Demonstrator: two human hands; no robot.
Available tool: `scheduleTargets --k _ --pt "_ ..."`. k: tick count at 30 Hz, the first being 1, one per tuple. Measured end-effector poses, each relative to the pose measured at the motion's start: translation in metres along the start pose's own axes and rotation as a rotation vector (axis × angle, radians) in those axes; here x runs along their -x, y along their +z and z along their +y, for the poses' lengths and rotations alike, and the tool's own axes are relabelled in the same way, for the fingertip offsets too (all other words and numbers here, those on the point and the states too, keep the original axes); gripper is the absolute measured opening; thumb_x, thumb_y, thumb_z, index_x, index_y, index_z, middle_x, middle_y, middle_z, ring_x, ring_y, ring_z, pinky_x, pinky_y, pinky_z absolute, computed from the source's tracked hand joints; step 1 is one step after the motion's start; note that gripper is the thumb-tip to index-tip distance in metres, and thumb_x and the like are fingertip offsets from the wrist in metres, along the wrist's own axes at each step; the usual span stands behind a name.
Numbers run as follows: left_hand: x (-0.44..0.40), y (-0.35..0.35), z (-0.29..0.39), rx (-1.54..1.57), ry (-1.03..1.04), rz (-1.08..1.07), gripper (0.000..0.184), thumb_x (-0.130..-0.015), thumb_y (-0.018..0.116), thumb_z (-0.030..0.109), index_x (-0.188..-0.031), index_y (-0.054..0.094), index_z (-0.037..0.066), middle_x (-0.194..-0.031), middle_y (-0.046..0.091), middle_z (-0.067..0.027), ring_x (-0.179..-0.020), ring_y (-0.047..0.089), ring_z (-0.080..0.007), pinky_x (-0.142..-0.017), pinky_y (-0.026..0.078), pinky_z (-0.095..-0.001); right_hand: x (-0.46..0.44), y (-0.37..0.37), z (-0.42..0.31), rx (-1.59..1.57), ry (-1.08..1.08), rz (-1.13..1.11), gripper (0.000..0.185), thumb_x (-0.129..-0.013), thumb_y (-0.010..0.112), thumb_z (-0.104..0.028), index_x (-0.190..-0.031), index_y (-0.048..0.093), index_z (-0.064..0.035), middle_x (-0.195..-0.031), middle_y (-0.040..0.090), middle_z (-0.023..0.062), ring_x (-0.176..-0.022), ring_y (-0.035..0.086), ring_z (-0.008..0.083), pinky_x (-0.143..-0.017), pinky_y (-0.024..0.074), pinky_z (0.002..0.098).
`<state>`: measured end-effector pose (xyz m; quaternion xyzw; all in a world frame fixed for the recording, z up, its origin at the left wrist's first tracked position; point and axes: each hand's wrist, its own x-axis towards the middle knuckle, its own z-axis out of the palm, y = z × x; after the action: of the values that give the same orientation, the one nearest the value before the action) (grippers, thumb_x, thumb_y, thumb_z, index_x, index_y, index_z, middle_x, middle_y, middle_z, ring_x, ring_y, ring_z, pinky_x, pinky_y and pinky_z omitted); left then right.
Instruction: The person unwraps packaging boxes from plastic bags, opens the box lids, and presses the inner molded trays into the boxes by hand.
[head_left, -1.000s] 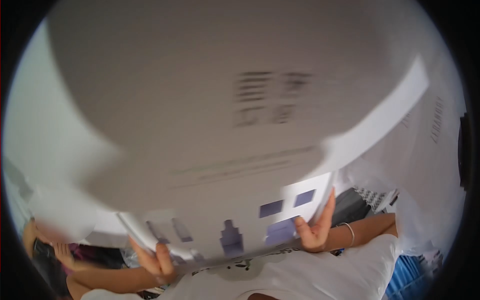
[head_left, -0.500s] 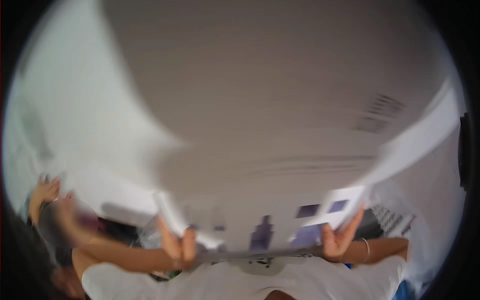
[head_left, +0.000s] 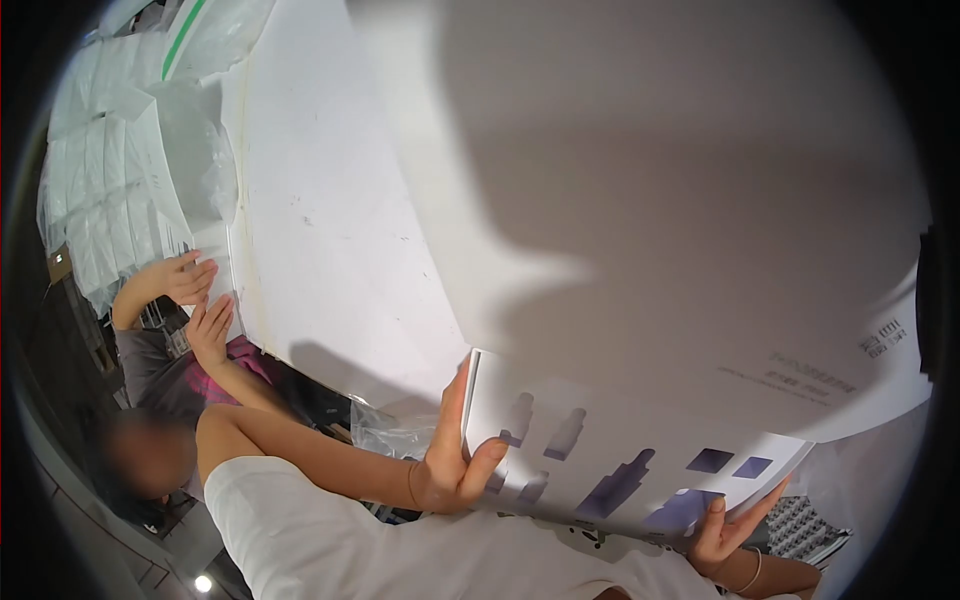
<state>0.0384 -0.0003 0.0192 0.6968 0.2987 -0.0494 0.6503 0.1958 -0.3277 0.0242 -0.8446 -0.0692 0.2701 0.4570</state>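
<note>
A large white printed box or carton with a big panel (head_left: 680, 230) fills the right of the view, close to the camera. Purple bottle and square shapes, printed or cut out, show on its near face (head_left: 650, 450). My left hand (head_left: 457, 455) grips the left end of that face, thumb in front and fingers along the edge. At the right end my right hand (head_left: 732, 525) clasps it the same way, with the thumb on the front. The far side of the box is out of view.
A white table (head_left: 330, 200) stretches away to the left of the box. Another person's hands (head_left: 205, 310) are at its left edge near a white piece. Stacks of clear-wrapped white packages (head_left: 90, 190) stand at the far left. A plastic bag (head_left: 395, 430) lies by my left forearm.
The view has swung left, bringing the other person and wrapped stacks into view. The box appears farther right and tilted, with both my hands still on it.
</note>
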Motion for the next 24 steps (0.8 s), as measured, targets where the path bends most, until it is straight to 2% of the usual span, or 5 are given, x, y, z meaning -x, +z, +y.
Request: scheduleTargets --k 16,24 --pt "-0.0015 0.0035 0.006 0.019 -0.028 0.023 0.076 -0.091 0.048 0.005 -0.148 0.002 -0.015 -0.15 0.021 -0.0283 -0.138 0.028 -0.0375 -0.114 0.021 -0.0461 0.0049 -0.0076 0.0058 0.124 -0.036 -0.001 0.08 -0.089 0.054 -0.016 -0.15 0.01 0.0104 -0.156 0.015 0.0261 -0.143 0.02 0.0315 -0.117 0.0121 0.0428" --pt "-0.0015 0.0025 0.0058 0.007 -0.01 0.011 0.077 -0.09 0.048 0.004 -0.148 0.001 -0.016 -0.149 0.022 -0.0283 -0.138 0.028 -0.0367 -0.114 0.021 -0.0456 0.0058 -0.0057 0.005 0.078 -0.013 0.009 0.08 -0.089 0.054 -0.015 -0.15 0.009 0.0104 -0.155 0.015 0.0259 -0.142 0.021 0.0311 -0.116 0.0136 0.0425"
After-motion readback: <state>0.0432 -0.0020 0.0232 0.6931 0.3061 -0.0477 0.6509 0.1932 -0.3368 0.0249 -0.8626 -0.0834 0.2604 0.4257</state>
